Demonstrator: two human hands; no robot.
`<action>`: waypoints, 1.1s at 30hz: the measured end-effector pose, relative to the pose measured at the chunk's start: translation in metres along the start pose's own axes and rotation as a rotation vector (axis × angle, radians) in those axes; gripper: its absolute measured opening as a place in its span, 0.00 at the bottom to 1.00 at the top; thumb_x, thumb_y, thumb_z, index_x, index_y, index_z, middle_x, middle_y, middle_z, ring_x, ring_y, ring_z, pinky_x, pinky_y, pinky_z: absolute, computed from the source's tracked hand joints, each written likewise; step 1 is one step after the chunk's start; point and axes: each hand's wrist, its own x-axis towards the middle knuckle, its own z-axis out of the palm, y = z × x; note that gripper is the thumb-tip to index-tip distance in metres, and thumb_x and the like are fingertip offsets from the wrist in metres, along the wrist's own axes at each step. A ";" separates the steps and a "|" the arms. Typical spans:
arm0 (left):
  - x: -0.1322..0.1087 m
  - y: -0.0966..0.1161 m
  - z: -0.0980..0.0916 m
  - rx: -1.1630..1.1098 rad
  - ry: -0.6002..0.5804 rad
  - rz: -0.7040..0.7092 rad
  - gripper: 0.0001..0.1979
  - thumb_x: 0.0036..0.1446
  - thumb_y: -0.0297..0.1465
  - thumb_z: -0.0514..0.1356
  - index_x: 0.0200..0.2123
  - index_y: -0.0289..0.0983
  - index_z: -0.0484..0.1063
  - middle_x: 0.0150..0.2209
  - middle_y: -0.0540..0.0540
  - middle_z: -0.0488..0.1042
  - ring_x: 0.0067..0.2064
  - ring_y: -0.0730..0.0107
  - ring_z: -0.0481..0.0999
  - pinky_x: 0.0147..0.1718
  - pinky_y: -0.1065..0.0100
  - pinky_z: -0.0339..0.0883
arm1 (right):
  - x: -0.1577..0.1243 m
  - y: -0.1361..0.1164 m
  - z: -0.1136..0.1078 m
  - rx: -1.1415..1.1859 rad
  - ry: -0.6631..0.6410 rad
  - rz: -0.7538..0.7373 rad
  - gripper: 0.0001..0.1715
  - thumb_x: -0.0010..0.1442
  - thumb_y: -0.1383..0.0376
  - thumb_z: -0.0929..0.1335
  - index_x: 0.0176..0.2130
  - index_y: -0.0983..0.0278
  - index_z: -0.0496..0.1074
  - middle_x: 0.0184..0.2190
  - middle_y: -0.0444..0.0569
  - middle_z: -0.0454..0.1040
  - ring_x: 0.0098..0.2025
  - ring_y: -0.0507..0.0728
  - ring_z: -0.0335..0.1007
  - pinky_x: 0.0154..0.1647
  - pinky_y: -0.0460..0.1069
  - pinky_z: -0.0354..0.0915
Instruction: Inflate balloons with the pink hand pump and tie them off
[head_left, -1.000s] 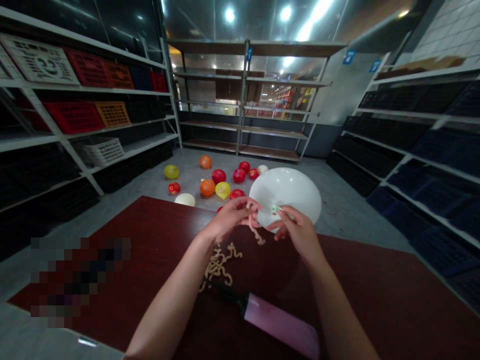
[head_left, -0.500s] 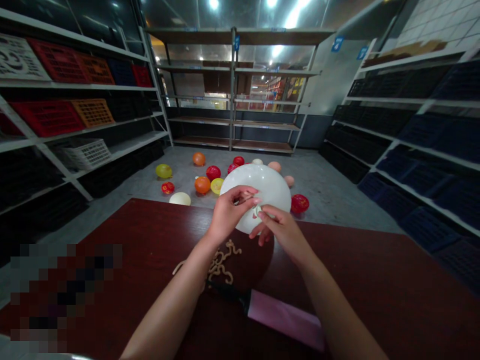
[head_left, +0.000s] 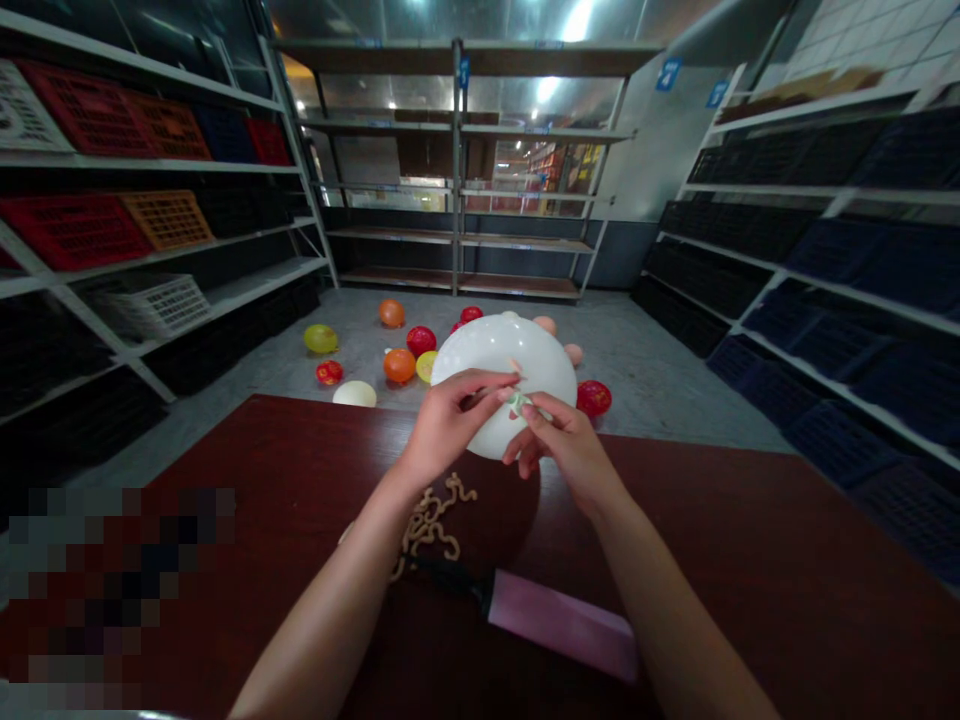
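Note:
A large inflated white balloon (head_left: 517,340) is in front of me above the far edge of the table, its neck turned toward me. My left hand (head_left: 454,410) is closed in a pinch at the neck, thumb and forefinger meeting there. From the other side my right hand (head_left: 566,435) pinches the pale, bunched neck end, its lower fingers curled under the balloon. Below my hands lies a pink hand pump (head_left: 559,620) with a black nozzle. Several tan, curly strips (head_left: 435,520) lie beside it, partly hidden by my left forearm.
Dark red table (head_left: 712,540) under my arms. On the grey floor beyond are several balloons, among them an orange one (head_left: 399,366) and a red one (head_left: 594,398). Shelves with crates (head_left: 75,230) line both sides; a metal rack (head_left: 457,240) stands behind.
Fingers of both hands have shifted slightly at the white balloon's neck, and a pale tip now shows above the left fingers. The whole view has moved a little.

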 end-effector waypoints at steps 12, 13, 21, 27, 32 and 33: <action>-0.005 0.000 0.009 0.195 -0.020 0.375 0.13 0.60 0.25 0.64 0.47 0.42 0.80 0.39 0.44 0.77 0.42 0.67 0.75 0.41 0.65 0.70 | -0.001 0.002 -0.002 0.086 -0.044 -0.014 0.27 0.59 0.48 0.69 0.49 0.64 0.70 0.19 0.45 0.76 0.17 0.53 0.71 0.17 0.44 0.64; -0.006 0.001 0.010 0.199 0.014 0.404 0.12 0.60 0.25 0.63 0.46 0.41 0.81 0.38 0.44 0.77 0.41 0.68 0.75 0.40 0.66 0.70 | -0.001 0.001 -0.002 0.086 -0.045 -0.010 0.29 0.59 0.48 0.69 0.51 0.64 0.70 0.19 0.46 0.76 0.17 0.53 0.71 0.17 0.44 0.64; -0.011 0.004 0.011 0.230 0.064 0.419 0.09 0.60 0.24 0.63 0.42 0.40 0.81 0.35 0.46 0.78 0.37 0.69 0.75 0.38 0.66 0.69 | -0.007 -0.006 -0.004 0.289 -0.245 -0.027 0.47 0.59 0.54 0.69 0.70 0.52 0.48 0.29 0.45 0.79 0.27 0.57 0.78 0.15 0.44 0.66; -0.007 0.007 0.001 0.230 -0.013 0.431 0.06 0.61 0.26 0.63 0.39 0.37 0.81 0.33 0.45 0.77 0.36 0.69 0.75 0.35 0.69 0.69 | -0.009 0.001 -0.005 0.354 -0.229 -0.070 0.30 0.61 0.54 0.69 0.60 0.59 0.69 0.22 0.44 0.76 0.18 0.51 0.69 0.11 0.41 0.58; -0.006 0.009 -0.006 0.199 -0.110 0.389 0.07 0.60 0.25 0.64 0.39 0.38 0.82 0.34 0.44 0.78 0.38 0.68 0.76 0.37 0.68 0.69 | -0.006 0.001 0.000 0.391 -0.114 -0.116 0.20 0.58 0.51 0.72 0.45 0.61 0.78 0.20 0.44 0.75 0.15 0.47 0.62 0.12 0.41 0.55; -0.005 0.009 -0.006 0.177 -0.106 0.365 0.07 0.60 0.25 0.64 0.39 0.38 0.82 0.35 0.44 0.79 0.38 0.67 0.77 0.37 0.68 0.70 | -0.005 0.000 0.002 0.415 -0.072 -0.144 0.19 0.58 0.51 0.72 0.42 0.61 0.78 0.20 0.43 0.75 0.15 0.47 0.62 0.12 0.41 0.55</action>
